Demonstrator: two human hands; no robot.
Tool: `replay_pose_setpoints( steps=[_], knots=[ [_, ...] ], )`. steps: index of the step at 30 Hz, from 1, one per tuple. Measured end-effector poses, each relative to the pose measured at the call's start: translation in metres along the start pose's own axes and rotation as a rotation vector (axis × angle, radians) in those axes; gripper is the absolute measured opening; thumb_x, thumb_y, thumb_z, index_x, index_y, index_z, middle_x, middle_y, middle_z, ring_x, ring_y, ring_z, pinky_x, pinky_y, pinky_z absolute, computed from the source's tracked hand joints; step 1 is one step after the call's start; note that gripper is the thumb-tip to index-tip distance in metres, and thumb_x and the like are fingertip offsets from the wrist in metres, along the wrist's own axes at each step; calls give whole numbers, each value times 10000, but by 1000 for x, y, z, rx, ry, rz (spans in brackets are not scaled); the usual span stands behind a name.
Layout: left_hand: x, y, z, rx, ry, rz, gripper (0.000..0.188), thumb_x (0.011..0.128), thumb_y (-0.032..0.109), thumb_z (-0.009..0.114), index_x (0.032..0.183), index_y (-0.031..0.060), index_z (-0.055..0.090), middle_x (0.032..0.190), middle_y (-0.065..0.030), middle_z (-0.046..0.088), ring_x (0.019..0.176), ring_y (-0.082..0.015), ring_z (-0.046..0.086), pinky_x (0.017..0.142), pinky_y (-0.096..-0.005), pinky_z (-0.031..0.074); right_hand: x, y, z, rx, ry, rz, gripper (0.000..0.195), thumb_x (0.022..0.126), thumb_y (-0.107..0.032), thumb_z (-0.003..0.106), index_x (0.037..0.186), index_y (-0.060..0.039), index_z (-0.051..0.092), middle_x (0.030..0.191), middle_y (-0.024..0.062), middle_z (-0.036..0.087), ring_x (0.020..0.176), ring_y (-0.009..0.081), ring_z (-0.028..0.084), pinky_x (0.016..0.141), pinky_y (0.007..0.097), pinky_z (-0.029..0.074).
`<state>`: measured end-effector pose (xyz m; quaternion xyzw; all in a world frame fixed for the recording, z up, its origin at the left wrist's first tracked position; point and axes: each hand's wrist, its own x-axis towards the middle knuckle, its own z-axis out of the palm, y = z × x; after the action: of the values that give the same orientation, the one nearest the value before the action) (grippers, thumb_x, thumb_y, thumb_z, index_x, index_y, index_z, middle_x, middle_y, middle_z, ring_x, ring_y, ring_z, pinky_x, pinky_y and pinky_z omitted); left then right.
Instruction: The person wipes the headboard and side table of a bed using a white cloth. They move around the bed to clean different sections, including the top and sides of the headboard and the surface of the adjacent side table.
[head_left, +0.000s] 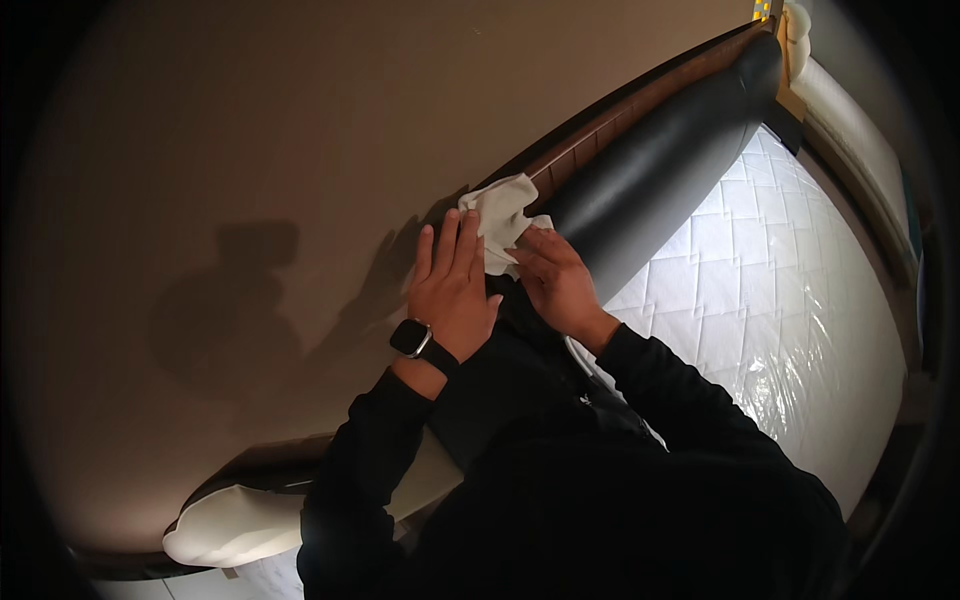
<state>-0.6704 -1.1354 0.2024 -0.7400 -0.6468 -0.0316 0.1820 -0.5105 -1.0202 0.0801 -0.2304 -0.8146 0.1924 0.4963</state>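
A crumpled white cloth (496, 214) lies at the upper edge of a bed's headboard, where a black padded roll (660, 169) meets a brown back panel (581, 154). My right hand (561, 283) grips the cloth's right side with bent fingers. Stretched out flat, my left hand (448, 296) rests its fingertips against the cloth's left edge, its thumb apart. A dark smartwatch (411, 338) is on the left wrist. Part of the headboard is hidden behind my hands and body.
A white quilted mattress (720, 292) under shiny clear plastic spreads to the right. The brownish wall (247, 135) rises close behind the headboard and carries my shadow. Cream padded furniture (236, 529) shows at lower left, and another cream padded piece (847, 112) at upper right.
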Motion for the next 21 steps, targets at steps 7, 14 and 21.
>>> replay_pose_setpoints(
  steps=[7, 14, 21],
  knots=[
    [-17, 1, -7, -21, 229, -133, 710, 957, 368, 814, 1463, -92, 621, 1631, -253, 514, 1536, -448, 469, 1315, -626, 291, 24, -21, -12, -13, 6, -77, 372, 919, -63, 811, 1288, -109, 797, 1447, 136, 720, 1393, 362, 657, 1236, 507, 493],
    [-49, -12, 40, -205, 186, -200, 631, 978, 409, 819, 1429, -12, 687, 1388, -248, 642, 1212, -448, 669, 987, -567, 566, -4, -2, 13, -169, -138, -60, 301, 961, -114, 768, 1261, -116, 800, 1458, 94, 726, 1445, 330, 629, 1284, 494, 446],
    [-25, -1, 57, -430, 230, -324, 413, 1015, 401, 812, 1174, 29, 730, 1168, -165, 755, 984, -370, 751, 798, -477, 601, 5, 25, -8, -201, -65, -42, 291, 966, -84, 763, 1255, -97, 797, 1461, 107, 725, 1451, 345, 623, 1283, 498, 451]
  ],
)
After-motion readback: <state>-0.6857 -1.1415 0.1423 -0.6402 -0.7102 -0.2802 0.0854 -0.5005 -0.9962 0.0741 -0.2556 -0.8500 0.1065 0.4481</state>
